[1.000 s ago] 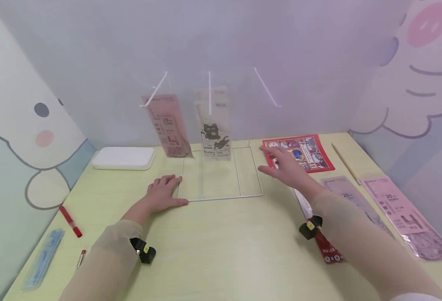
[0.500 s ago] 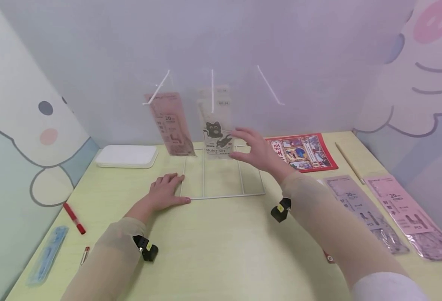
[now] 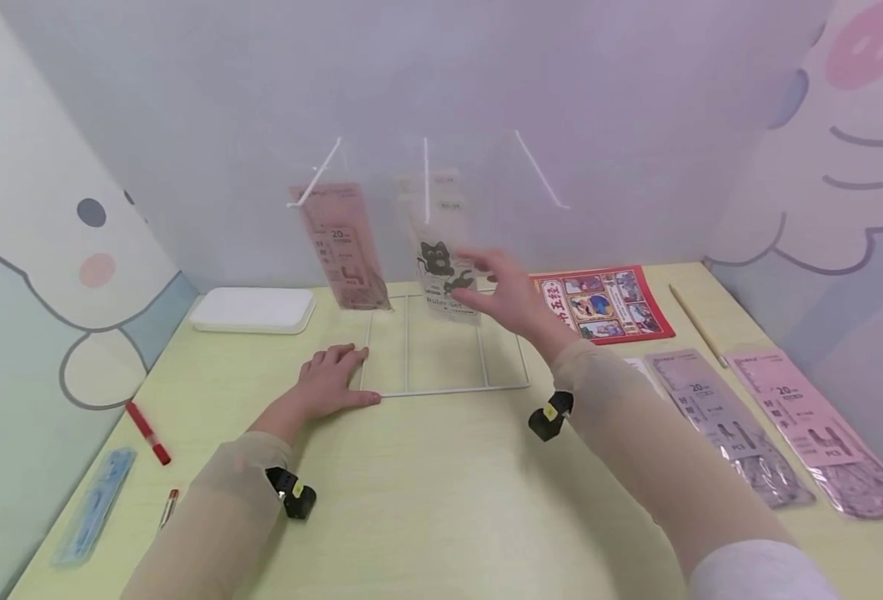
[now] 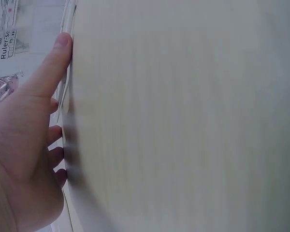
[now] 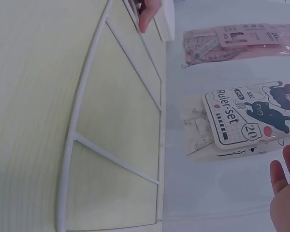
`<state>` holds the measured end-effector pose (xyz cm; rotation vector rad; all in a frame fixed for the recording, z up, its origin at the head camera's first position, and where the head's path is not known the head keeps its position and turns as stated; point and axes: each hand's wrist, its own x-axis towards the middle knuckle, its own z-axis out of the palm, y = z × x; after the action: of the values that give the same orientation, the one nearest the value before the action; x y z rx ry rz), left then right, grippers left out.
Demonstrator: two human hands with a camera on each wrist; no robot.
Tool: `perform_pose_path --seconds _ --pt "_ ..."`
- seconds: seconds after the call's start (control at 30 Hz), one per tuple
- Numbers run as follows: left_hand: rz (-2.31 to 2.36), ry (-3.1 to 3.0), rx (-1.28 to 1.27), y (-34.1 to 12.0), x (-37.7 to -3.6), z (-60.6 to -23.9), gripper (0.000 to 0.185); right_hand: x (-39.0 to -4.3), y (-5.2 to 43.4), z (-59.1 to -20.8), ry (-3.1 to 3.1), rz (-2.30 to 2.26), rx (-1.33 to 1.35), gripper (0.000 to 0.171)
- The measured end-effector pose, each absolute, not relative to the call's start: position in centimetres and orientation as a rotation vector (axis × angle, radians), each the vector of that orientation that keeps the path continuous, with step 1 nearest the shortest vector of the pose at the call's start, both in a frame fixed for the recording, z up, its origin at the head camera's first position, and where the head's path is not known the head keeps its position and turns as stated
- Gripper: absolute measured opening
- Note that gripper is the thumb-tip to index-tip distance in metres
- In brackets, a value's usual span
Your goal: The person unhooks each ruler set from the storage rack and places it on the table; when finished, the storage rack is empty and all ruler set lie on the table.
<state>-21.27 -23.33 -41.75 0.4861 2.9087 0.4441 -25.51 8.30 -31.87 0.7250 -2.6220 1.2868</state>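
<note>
My left hand (image 3: 327,383) rests on the table at the left side of a white wire rack base (image 3: 449,390), thumb along its front corner. In the left wrist view its fingers (image 4: 56,157) line the wire. White ruler-set packs (image 3: 439,225) with a black cat print hang from the middle hook (image 3: 426,179), one behind another, the front one tilted. My right hand (image 3: 514,298) reaches to the front pack's lower right edge, fingers loosely extended and overlapping it. The right wrist view shows these fingertips (image 5: 278,175) beside the pack. A pink ruler pack (image 3: 341,254) hangs on the left hook.
The right hook (image 3: 542,171) is bare. A red comic-style booklet (image 3: 606,304), a wooden stick (image 3: 698,325), a grey pack (image 3: 726,425) and a pink pack (image 3: 816,433) lie right. Left are a white case (image 3: 253,310), red pen (image 3: 148,433) and blue packet (image 3: 94,508).
My right hand has moved left from beside the rack to the hanging ruler-set packs. The front pack's lower end has swung right and tilted. My left hand has stayed on the rack base.
</note>
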Motion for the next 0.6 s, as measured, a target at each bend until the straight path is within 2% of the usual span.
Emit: perform_pose_path --seconds 0.4,0.6 --pt "0.421 2.908 0.466 -23.1 -21.1 -41.4 0.095 -24.1 8.4 -30.9 -2.467 1.366 0.435 0.054" --pt "0.424 2.899 0.462 -23.1 -21.3 -41.5 0.096 -23.3 8.5 -30.7 -2.401 1.365 0.448 0.05"
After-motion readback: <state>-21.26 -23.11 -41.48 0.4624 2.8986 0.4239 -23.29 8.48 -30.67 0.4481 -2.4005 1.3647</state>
